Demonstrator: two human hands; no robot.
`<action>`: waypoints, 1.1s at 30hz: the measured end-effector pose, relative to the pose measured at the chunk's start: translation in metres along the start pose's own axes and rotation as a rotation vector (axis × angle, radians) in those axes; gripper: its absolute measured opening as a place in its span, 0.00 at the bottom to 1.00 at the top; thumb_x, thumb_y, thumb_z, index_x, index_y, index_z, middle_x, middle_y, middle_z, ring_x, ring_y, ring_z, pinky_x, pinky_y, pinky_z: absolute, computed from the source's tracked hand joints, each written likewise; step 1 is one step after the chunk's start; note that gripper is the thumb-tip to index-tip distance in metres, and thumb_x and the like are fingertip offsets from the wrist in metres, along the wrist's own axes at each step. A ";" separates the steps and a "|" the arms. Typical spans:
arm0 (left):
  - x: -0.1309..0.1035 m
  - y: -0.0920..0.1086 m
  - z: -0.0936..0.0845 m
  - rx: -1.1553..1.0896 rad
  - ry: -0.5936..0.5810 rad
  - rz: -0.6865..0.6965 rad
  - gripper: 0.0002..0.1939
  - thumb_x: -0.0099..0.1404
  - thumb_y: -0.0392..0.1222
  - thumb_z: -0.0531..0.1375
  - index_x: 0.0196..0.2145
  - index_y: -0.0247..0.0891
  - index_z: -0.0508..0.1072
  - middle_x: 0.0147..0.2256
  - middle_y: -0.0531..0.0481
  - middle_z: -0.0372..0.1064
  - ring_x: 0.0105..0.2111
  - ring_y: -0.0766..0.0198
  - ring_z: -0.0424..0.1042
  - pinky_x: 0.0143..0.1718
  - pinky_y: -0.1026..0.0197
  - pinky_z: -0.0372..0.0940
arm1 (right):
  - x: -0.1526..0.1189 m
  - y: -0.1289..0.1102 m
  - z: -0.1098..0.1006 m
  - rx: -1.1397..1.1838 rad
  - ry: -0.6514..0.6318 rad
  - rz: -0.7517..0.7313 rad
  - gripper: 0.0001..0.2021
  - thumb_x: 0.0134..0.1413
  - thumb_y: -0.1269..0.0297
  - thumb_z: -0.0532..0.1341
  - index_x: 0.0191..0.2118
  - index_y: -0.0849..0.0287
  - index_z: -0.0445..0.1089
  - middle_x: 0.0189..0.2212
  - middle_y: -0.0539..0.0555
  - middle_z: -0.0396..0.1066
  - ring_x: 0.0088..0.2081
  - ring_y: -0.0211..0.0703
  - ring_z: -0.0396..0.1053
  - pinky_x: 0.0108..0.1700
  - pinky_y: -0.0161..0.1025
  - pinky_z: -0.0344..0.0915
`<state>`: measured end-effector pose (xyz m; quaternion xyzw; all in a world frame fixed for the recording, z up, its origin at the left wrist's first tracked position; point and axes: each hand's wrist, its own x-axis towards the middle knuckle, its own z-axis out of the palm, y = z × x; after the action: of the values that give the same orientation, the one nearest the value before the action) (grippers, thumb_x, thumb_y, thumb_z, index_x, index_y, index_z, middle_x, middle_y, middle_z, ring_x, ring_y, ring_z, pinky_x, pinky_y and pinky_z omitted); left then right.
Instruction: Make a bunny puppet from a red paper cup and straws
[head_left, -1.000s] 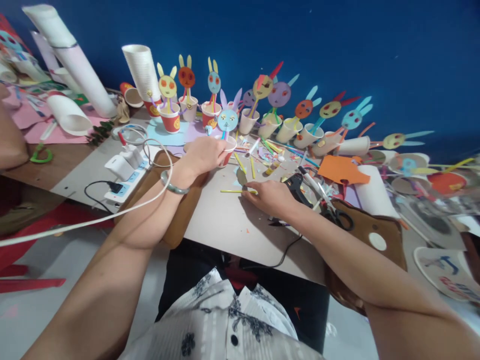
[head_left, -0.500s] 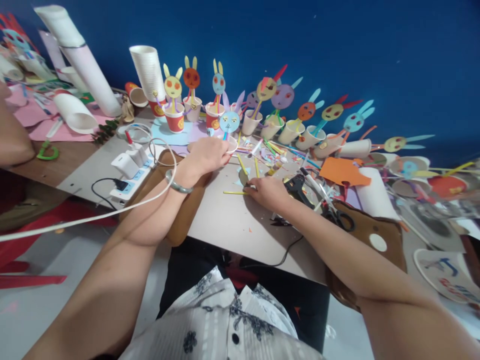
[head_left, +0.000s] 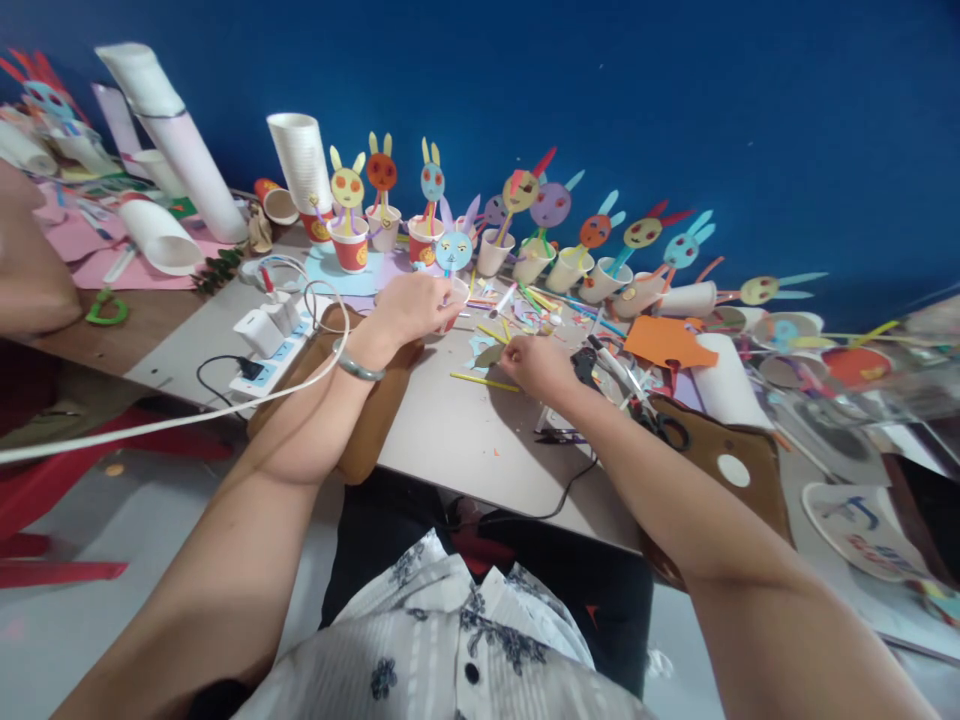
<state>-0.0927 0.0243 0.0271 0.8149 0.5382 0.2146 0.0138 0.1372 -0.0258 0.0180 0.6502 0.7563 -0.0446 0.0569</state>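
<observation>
My left hand point(head_left: 420, 305) is closed round a paper cup point(head_left: 456, 300), from which a light blue rabbit face point(head_left: 454, 250) with purple ears rises. To its right, my right hand point(head_left: 536, 362) has its fingers drawn together low over the table; whatever they hold is hidden. Beside those fingers lie a grey-green paper piece point(head_left: 489, 356), light blue paper scraps and thin yellow sticks, one of them point(head_left: 480, 381) nearer the front edge. Behind both hands stands a row of cups bearing rabbit faces, such as an orange one point(head_left: 382, 171) and a purple one point(head_left: 550, 204).
A power strip point(head_left: 274, 365) with chargers and a white cable lies left. Orange paper point(head_left: 664, 342), black-handled scissors point(head_left: 671, 432) and a brown bag point(head_left: 724, 465) are at right. At the far left is another person's arm point(head_left: 34, 265).
The view has shifted slightly. My right hand has moved off the grey-green piece and its fingers have curled in. My left hand stays at the cup.
</observation>
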 end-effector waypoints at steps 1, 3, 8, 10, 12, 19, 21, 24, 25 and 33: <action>0.000 0.000 0.000 -0.007 0.019 0.003 0.21 0.75 0.56 0.58 0.36 0.40 0.83 0.32 0.41 0.80 0.36 0.51 0.78 0.38 0.54 0.66 | 0.001 0.006 -0.001 0.032 0.020 -0.003 0.19 0.70 0.65 0.56 0.52 0.62 0.83 0.46 0.65 0.85 0.46 0.55 0.81 0.43 0.42 0.67; -0.001 0.001 0.000 -0.013 0.049 0.011 0.20 0.75 0.55 0.58 0.38 0.40 0.83 0.33 0.41 0.81 0.36 0.51 0.78 0.38 0.54 0.66 | 0.001 0.017 -0.003 0.066 0.040 -0.041 0.19 0.70 0.65 0.56 0.53 0.63 0.83 0.44 0.64 0.85 0.43 0.52 0.80 0.43 0.40 0.67; -0.001 0.001 0.002 -0.013 0.098 0.015 0.17 0.75 0.50 0.58 0.44 0.39 0.85 0.35 0.40 0.82 0.38 0.50 0.79 0.40 0.53 0.66 | 0.007 0.016 0.001 -0.110 -0.014 -0.194 0.23 0.72 0.62 0.56 0.66 0.55 0.76 0.47 0.63 0.85 0.50 0.57 0.81 0.48 0.43 0.69; -0.001 0.001 0.003 -0.012 0.120 0.019 0.17 0.75 0.50 0.57 0.43 0.39 0.85 0.35 0.40 0.82 0.38 0.50 0.80 0.40 0.53 0.67 | 0.014 0.007 0.004 -0.198 -0.072 -0.236 0.22 0.73 0.63 0.54 0.64 0.55 0.78 0.48 0.65 0.85 0.52 0.59 0.81 0.48 0.45 0.70; -0.001 0.001 0.003 -0.012 0.138 0.028 0.18 0.75 0.49 0.56 0.43 0.38 0.84 0.36 0.40 0.82 0.38 0.50 0.80 0.41 0.53 0.67 | 0.021 -0.002 0.006 -0.238 -0.099 -0.249 0.20 0.73 0.64 0.54 0.59 0.57 0.81 0.48 0.68 0.84 0.52 0.59 0.81 0.50 0.45 0.70; -0.001 0.001 0.005 -0.019 0.192 0.065 0.17 0.76 0.47 0.55 0.43 0.38 0.83 0.36 0.40 0.83 0.37 0.53 0.80 0.40 0.54 0.66 | 0.028 -0.002 -0.007 -0.222 -0.143 -0.278 0.20 0.71 0.65 0.55 0.59 0.63 0.79 0.52 0.69 0.82 0.54 0.61 0.79 0.52 0.47 0.69; -0.002 0.002 0.006 -0.047 0.192 0.086 0.17 0.76 0.47 0.55 0.43 0.39 0.82 0.37 0.41 0.83 0.38 0.54 0.80 0.41 0.54 0.66 | 0.028 0.002 -0.013 -0.215 -0.192 -0.283 0.20 0.71 0.66 0.56 0.62 0.63 0.76 0.56 0.69 0.81 0.56 0.60 0.78 0.51 0.46 0.69; -0.002 0.002 0.007 -0.065 0.174 0.131 0.17 0.77 0.47 0.54 0.43 0.39 0.82 0.37 0.41 0.83 0.37 0.54 0.79 0.41 0.53 0.65 | 0.027 0.004 -0.017 -0.208 -0.218 -0.261 0.20 0.69 0.68 0.57 0.62 0.63 0.75 0.58 0.68 0.80 0.57 0.59 0.78 0.50 0.44 0.68; -0.002 0.002 0.008 -0.061 0.168 0.149 0.17 0.77 0.47 0.54 0.43 0.39 0.82 0.36 0.42 0.82 0.36 0.54 0.79 0.41 0.54 0.65 | 0.027 0.003 -0.016 -0.214 -0.209 -0.258 0.20 0.70 0.68 0.57 0.62 0.63 0.76 0.57 0.69 0.80 0.56 0.59 0.79 0.49 0.44 0.67; -0.002 -0.001 0.014 -0.010 0.155 0.271 0.19 0.77 0.48 0.53 0.40 0.39 0.81 0.30 0.45 0.78 0.31 0.57 0.75 0.35 0.56 0.60 | -0.018 0.046 -0.035 -0.011 0.203 -0.311 0.18 0.72 0.57 0.54 0.47 0.57 0.81 0.34 0.59 0.81 0.36 0.51 0.75 0.37 0.41 0.59</action>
<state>-0.0891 0.0258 0.0136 0.8610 0.4216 0.2794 -0.0530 0.1838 -0.0315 0.0557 0.5261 0.8499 0.0171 -0.0241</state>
